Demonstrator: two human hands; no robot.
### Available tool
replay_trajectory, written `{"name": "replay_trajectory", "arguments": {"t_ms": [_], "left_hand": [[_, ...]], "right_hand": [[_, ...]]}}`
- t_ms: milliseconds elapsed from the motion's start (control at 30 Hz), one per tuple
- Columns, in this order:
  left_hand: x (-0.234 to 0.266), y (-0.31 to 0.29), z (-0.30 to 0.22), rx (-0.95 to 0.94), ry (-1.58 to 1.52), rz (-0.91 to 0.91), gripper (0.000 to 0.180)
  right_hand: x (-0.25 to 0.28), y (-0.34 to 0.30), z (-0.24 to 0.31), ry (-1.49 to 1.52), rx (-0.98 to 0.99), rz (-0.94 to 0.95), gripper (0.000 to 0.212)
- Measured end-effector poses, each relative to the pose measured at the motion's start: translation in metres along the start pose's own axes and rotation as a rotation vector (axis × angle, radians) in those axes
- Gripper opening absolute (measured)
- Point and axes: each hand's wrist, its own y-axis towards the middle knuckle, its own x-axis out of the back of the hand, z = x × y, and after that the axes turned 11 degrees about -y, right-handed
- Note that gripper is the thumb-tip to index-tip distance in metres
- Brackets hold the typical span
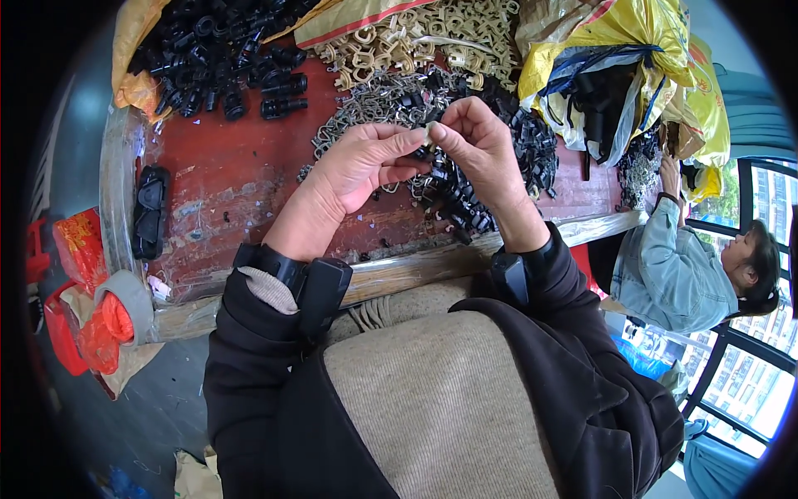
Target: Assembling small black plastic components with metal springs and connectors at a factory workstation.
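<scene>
Close together over the middle of the table, my left hand [353, 162] and my right hand [486, 154] meet at their fingertips. Both pinch a small pale piece [430, 133], mostly covered by the fingers, so its kind does not show. Just beyond and under the hands lies a heap of small metal clips [357, 112]. A pile of small black plastic parts [461, 195] spreads beneath my right hand. Farther back is a mound of beige plastic clips [399, 41].
Black tubular fittings [224, 66] fill the far left. Dark glasses [150, 212] lie near the left edge, and a grey ring [137, 303] sits at the near left corner. Yellow bags [657, 33] stand far right. A co-worker in a denim jacket [665, 258] reaches in from the right.
</scene>
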Motion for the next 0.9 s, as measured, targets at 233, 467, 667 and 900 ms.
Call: {"name": "replay_trajectory", "arguments": {"t_ms": [233,467,667,900], "left_hand": [[0.003,0.001,0.005,-0.034,0.039,-0.039,0.018],[0.004,0.004,0.008,-0.049,0.092,-0.066,0.020],[-0.003,0.003,0.010,-0.048,0.027,-0.089,0.019],[-0.002,0.001,0.011,-0.072,-0.045,-0.095,0.018]], "right_hand": [[-0.005,-0.005,-0.001,0.170,-0.121,-0.022,0.016],[-0.008,-0.009,-0.001,0.266,-0.210,-0.052,0.015],[-0.009,-0.009,-0.001,0.251,-0.191,-0.095,0.015],[-0.009,-0.012,-0.003,0.208,-0.117,-0.118,0.015]]}}
